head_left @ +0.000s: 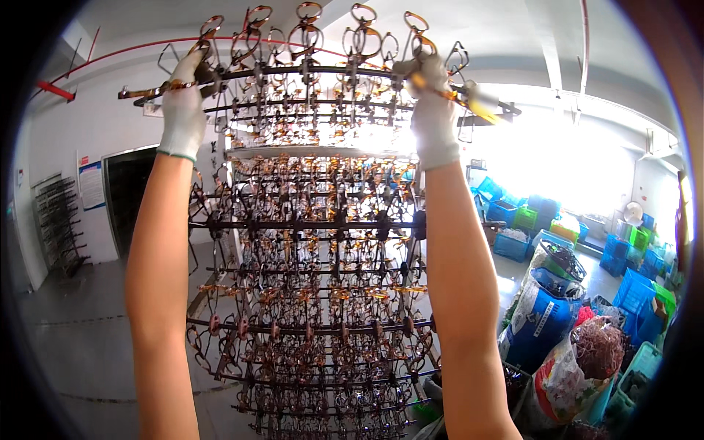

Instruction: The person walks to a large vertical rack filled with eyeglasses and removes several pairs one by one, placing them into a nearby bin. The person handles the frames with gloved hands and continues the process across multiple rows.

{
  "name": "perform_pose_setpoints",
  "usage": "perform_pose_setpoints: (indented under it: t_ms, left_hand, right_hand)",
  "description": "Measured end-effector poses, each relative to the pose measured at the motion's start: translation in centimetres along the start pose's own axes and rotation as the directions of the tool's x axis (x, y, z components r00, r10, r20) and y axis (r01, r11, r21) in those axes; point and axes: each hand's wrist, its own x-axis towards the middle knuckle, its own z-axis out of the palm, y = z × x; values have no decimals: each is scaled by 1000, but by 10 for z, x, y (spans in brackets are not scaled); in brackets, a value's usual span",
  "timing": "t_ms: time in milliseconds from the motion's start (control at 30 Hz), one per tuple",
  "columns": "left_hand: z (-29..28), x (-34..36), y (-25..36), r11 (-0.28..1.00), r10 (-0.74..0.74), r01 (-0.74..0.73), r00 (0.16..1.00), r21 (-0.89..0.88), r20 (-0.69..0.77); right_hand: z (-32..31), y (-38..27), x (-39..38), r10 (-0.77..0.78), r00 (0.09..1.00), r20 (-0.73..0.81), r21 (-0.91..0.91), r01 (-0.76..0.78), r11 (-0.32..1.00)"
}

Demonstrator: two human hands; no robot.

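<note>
Both my arms reach up, and white gloves cover my hands. My left hand (185, 110) is closed round the left end of a dark bar (315, 70) at the top of a tall rack. Round the bar's right end my right hand (435, 114) is closed too, a little blurred, with a yellow piece beside it. Several brown tortoiseshell-coloured eyeglass frames (306, 35) stand clipped in a row along this bar, between and beside my hands. Below it, the rack (323, 152) carries many more bars, thickly hung with dark and amber eyeglass frames.
On the right, blue crates (512, 246) and green ones line the floor. Nearer are a blue-and-white sack (541, 323) and a bag of pinkish-brown strands (598, 348). Against the left wall stands another dark rack (60, 224) beside a dark doorway (130, 198). Red pipes run overhead.
</note>
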Motion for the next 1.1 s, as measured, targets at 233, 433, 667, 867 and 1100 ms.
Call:
perform_pose_setpoints:
  t_ms: [233,433,667,867,1100]
  left_hand:
    - [18,12,2,961,-145,112,983,-254,-114]
    - [15,5,-6,991,-55,27,976,-134,-210]
    - [5,-18,11,970,-229,215,966,-116,-123]
    - [22,-32,18,989,-142,126,950,-73,-278]
    - [21,-13,16,963,-269,239,895,-128,-355]
  right_hand:
    - [10,-16,28,772,634,55,403,-721,563]
    - [-14,-45,-21,698,709,99,422,-665,616]
    - [-13,-41,3,712,702,5,513,-613,601]
    - [-20,-23,13,676,723,144,559,-623,547]
    - [-21,-38,-65,395,898,194,567,-431,702]
